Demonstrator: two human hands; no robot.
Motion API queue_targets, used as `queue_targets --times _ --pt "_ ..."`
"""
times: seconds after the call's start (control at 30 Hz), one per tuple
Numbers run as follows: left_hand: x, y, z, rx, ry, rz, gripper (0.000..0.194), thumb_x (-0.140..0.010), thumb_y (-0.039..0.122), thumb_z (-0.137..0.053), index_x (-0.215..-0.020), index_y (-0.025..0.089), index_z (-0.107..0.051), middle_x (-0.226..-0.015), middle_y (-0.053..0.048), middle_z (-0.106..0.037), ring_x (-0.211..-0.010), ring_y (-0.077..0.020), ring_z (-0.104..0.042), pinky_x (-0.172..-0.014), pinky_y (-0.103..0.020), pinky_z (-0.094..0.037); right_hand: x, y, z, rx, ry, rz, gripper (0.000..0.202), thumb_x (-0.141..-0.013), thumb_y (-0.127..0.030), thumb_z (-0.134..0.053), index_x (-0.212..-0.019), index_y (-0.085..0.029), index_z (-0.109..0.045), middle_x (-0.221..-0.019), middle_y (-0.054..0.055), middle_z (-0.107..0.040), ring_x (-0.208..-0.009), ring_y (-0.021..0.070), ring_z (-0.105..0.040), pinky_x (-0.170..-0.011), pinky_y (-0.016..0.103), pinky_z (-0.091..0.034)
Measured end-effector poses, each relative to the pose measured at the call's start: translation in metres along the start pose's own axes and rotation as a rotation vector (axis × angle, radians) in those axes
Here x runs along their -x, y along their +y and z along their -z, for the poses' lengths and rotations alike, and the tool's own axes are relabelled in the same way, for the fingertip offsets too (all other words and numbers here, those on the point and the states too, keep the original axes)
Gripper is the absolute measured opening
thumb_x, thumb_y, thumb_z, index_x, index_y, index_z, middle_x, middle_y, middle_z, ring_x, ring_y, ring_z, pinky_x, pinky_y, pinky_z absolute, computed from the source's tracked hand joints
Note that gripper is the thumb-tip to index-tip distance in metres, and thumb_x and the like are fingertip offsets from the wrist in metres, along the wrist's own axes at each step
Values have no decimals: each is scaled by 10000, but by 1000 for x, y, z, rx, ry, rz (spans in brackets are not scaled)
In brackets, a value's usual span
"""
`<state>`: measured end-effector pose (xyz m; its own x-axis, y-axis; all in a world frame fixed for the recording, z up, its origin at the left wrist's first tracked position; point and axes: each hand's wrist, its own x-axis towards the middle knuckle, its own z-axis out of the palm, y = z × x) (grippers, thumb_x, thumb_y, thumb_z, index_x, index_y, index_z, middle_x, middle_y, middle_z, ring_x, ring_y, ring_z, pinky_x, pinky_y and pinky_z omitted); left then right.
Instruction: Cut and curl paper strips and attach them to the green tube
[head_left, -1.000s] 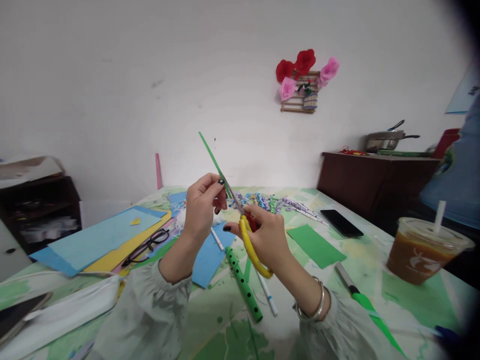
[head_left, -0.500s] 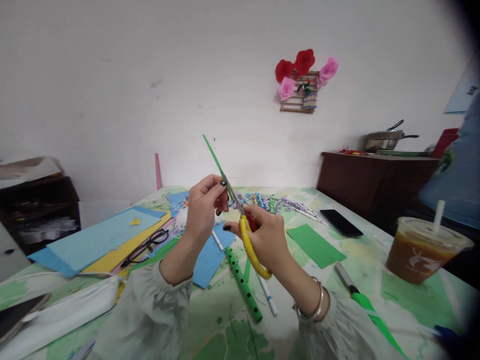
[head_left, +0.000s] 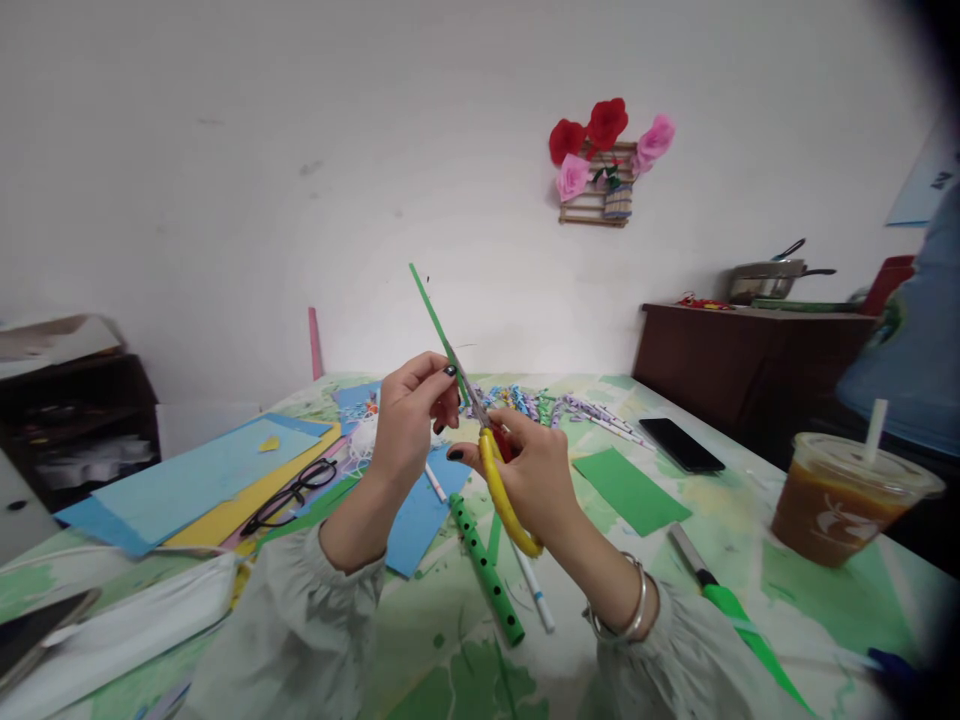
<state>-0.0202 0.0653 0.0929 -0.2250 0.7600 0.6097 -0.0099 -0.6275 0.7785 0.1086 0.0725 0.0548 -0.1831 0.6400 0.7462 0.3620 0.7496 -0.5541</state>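
My left hand (head_left: 411, 415) pinches a narrow green paper strip (head_left: 433, 312) that slants up and to the left above the table. Yellow-handled scissors (head_left: 501, 495) are in my right hand (head_left: 536, 470), with their blades along the strip beside my left fingertips. How far apart the blades are, I cannot tell. Below my hands lies a green tube with black dots (head_left: 487, 570), a white marker (head_left: 534, 585) next to it. Blue paper (head_left: 427, 510) lies under my left wrist.
Glasses (head_left: 291, 497) and coloured sheets (head_left: 202, 480) lie on the left. To the right are a green sheet (head_left: 631, 490), a phone (head_left: 681, 446), a green-handled knife (head_left: 724, 600) and an iced drink (head_left: 847, 500). A person's blue clothing (head_left: 911, 350) shows at the right edge.
The upper end of the green strip has shifted slightly up and right, along with my left fingertips. My hands keep the same hold on the strip and scissors.
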Motion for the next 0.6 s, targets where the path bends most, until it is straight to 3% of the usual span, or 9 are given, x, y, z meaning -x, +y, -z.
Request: queue_targets --times 0.6 --pt "2 -3 -4 -1 -52 22 107 -754 176 -532 -649 168 -543 -439 57 -452 -368 -71 -430 -356 -176 -268 0 3 -2 -92 -11 -54 244 -710 -400 -667 -684 -191 -544 -511 -82 -331 -486 78 -274 -462 197 -245"
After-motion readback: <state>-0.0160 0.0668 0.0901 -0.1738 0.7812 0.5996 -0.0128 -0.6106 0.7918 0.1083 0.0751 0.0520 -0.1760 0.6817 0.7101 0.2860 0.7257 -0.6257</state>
